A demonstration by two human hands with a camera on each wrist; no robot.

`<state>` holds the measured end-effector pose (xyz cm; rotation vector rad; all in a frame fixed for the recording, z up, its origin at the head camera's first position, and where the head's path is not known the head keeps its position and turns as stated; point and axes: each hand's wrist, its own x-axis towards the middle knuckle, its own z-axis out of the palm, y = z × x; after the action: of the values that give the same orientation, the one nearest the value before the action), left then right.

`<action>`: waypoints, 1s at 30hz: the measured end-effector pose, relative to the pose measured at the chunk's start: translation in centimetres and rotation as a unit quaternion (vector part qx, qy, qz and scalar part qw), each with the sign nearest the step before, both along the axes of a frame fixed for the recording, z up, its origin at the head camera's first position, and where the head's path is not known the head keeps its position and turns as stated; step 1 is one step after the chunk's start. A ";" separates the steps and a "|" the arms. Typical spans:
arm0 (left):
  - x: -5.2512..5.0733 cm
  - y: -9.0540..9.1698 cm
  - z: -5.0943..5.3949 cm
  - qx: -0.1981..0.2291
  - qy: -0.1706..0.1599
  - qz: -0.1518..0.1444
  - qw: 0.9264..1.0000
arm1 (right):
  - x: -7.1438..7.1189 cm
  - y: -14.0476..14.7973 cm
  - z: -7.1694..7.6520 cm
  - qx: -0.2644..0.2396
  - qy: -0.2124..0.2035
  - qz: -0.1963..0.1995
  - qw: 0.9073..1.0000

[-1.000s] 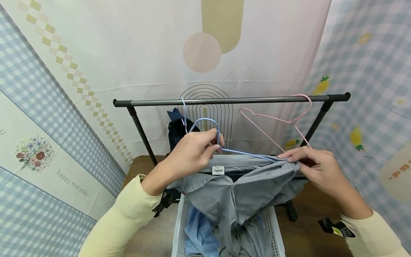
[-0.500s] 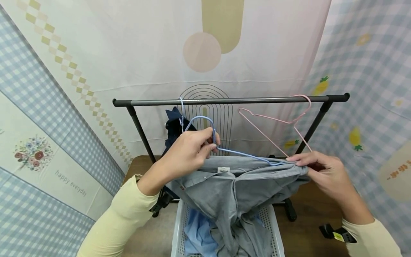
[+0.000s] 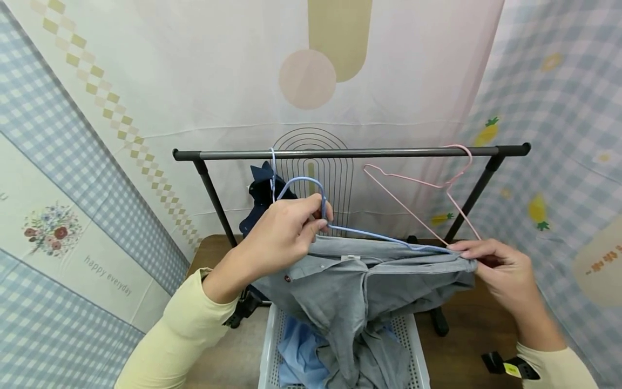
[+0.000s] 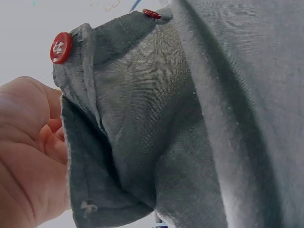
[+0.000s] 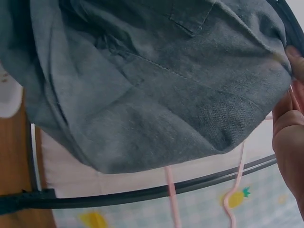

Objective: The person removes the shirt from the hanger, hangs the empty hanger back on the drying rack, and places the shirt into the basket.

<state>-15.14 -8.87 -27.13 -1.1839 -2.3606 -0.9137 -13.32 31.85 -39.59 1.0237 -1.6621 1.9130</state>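
My left hand pinches a blue clothes hanger just below its hook. Over at the right, my right hand grips the waistband corner of grey trousers, where the hanger's arm reaches into the waist. The trousers hang down between both hands, their legs trailing into a basket. The hanger's left arm is hidden behind my left hand. Up close in the left wrist view, a red button shows on the grey cloth beside my hand. In the right wrist view, my fingers hold the edge of the trousers.
A dark clothes rack stands across the front. From it hang a pink hanger at the right and a dark navy garment at the left. Below, a white basket holds a light blue garment.
My right hand has moved right and slightly down, drawing the waistband wider and straighter along the hanger's arm. My left hand has shifted slightly left with the hanger.
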 end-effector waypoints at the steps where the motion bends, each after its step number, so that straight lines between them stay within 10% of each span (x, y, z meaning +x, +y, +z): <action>1: 0.0 -0.1 0.0 -0.002 -0.001 0.000 1.000 | 0.0 0.0 -0.3 -0.005 -0.006 0.006 1.000; 19: 0.4 -0.6 1.9 0.020 -0.034 -0.009 0.999 | 0.7 -0.7 -5.2 0.106 -0.101 0.035 0.989; 30: 0.2 0.9 1.5 -0.036 -0.014 -0.025 0.999 | 2.1 -2.1 -8.0 0.240 -0.169 0.015 0.956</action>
<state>-14.98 -7.95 -25.66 -1.2721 -2.4148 -0.8736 -11.25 29.74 -47.64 0.9220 -2.4033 1.8184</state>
